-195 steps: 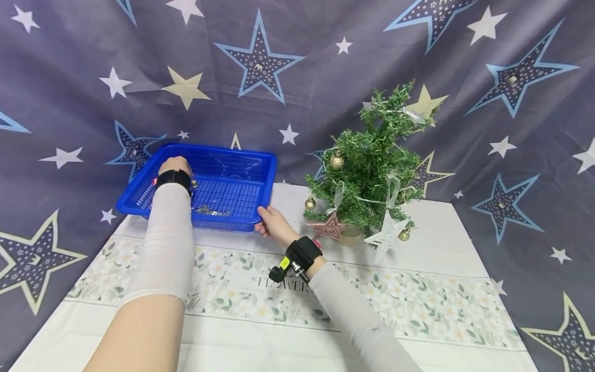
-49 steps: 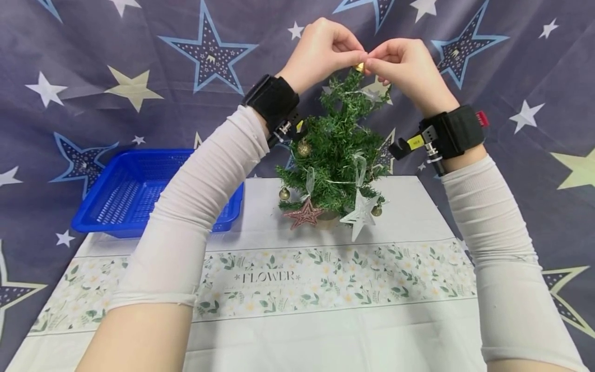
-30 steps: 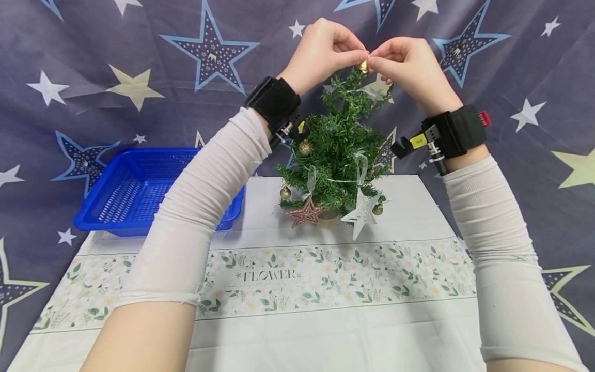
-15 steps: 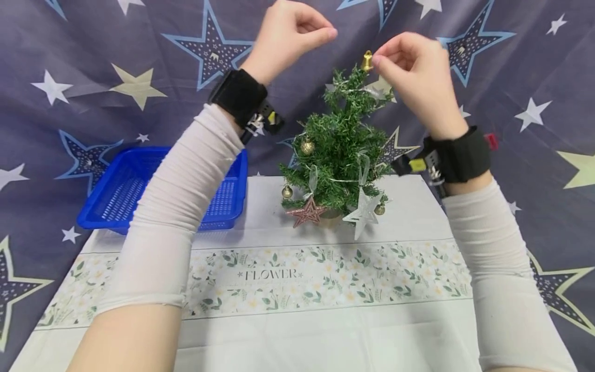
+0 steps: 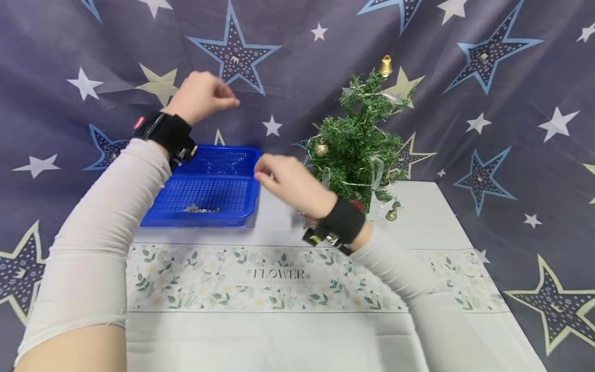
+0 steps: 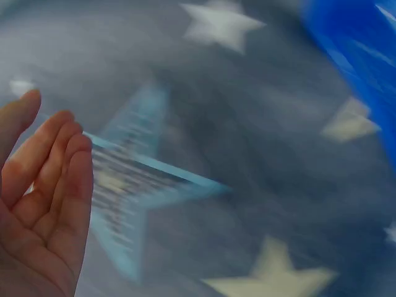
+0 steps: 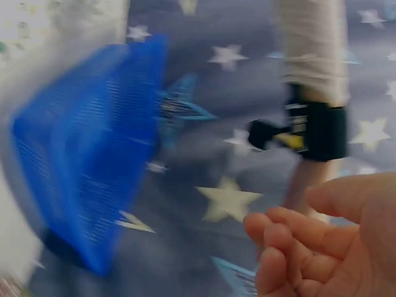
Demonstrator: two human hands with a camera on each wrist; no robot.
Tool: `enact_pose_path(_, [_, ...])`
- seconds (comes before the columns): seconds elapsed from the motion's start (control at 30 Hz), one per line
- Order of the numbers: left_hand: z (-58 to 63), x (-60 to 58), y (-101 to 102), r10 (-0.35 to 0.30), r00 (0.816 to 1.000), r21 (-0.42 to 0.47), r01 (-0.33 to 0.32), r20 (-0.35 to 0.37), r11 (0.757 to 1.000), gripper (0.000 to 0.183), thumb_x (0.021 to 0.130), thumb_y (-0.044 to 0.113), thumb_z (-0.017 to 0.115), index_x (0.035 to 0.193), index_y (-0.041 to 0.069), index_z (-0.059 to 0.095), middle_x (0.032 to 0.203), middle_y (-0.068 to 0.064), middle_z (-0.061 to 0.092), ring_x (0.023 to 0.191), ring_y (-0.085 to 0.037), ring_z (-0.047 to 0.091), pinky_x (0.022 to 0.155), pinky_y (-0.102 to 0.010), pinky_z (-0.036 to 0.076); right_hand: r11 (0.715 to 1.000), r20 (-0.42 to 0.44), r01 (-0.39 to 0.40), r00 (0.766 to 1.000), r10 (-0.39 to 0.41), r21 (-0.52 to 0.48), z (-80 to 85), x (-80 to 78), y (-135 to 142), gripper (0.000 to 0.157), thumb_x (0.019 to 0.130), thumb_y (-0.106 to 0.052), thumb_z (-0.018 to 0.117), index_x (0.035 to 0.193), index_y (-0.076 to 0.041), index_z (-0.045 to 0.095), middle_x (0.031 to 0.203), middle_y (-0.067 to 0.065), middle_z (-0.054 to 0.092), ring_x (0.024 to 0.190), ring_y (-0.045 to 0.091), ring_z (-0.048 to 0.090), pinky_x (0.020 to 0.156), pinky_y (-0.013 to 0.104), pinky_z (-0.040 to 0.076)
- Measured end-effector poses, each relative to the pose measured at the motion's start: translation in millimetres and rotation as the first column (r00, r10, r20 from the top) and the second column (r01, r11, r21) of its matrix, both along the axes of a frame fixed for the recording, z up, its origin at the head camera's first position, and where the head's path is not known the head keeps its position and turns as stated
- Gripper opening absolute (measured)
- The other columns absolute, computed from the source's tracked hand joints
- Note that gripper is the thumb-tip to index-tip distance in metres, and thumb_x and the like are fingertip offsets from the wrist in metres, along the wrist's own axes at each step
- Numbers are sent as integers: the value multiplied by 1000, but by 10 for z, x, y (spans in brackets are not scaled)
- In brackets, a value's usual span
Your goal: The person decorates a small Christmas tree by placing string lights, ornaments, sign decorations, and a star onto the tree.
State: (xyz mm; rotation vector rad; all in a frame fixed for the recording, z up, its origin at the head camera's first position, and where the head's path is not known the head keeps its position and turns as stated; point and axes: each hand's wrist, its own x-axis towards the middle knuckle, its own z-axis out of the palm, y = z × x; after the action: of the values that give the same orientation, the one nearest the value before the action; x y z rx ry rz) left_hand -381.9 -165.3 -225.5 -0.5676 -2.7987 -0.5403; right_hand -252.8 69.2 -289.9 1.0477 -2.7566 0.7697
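Observation:
My left hand (image 5: 200,95) hangs in the air over the blue basket (image 5: 251,206), fingers loosely bent and holding nothing. In the left wrist view its palm and fingers (image 6: 77,179) are bare. My right hand (image 5: 295,183) is just right of the basket's rim, also with nothing in it; I cannot tell if it touches the rim. In the right wrist view its relaxed fingers (image 7: 278,238) show. A gold bell (image 5: 385,66) sits at the tip of the small green Christmas tree (image 5: 355,137). Inside the basket lies a pale lettering ornament (image 5: 202,208), partly legible.
On the tree hang gold balls (image 5: 321,149), a small gold ornament (image 5: 392,214) and a white star (image 5: 378,209); my right arm hides most of a pink star (image 5: 309,221). A flower-printed white cloth (image 5: 279,330) covers the table. Behind hangs a star-patterned curtain (image 5: 297,67).
Earlier the left hand was in the basket; later both hands pinched the gold bell at the treetop. They have let go and moved left and down, leaving the bell there.

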Motion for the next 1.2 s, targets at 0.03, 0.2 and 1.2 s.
enact_pose_path(0.03, [-108, -12, -128, 14, 1000, -11, -14, 19, 1000, 39, 92, 43, 63, 107, 9, 74, 109, -15, 74, 98, -33, 69, 92, -48, 50, 1000, 16, 8, 1000, -8, 25, -145, -29, -100, 19, 100, -23, 53, 110, -9, 61, 101, 2, 70, 85, 10, 65, 77, 21, 54])
enact_pose_path(0.2, [-665, -52, -668, 86, 994, -60, -82, 66, 995, 31, 89, 37, 67, 97, 9, 78, 98, -13, 76, 92, -34, 69, 85, -49, 49, 984, 70, 132, 988, -141, 121, -735, -162, -439, 23, 102, -26, 48, 112, -7, 57, 98, 7, 70, 86, 20, 68, 77, 32, 55])
enact_pose_path(1.2, [-1750, 48, -928, 167, 856, -464, 93, 489, 881, 16, 68, 7, 75, 84, 6, 75, 86, -8, 74, 78, -23, 65, 71, -39, 55, 760, 798, 499, 601, 43, -417, -1678, -460, -660, 27, 104, -28, 46, 82, -13, 43, 60, -4, 52, 50, 4, 45, 52, 19, 41])
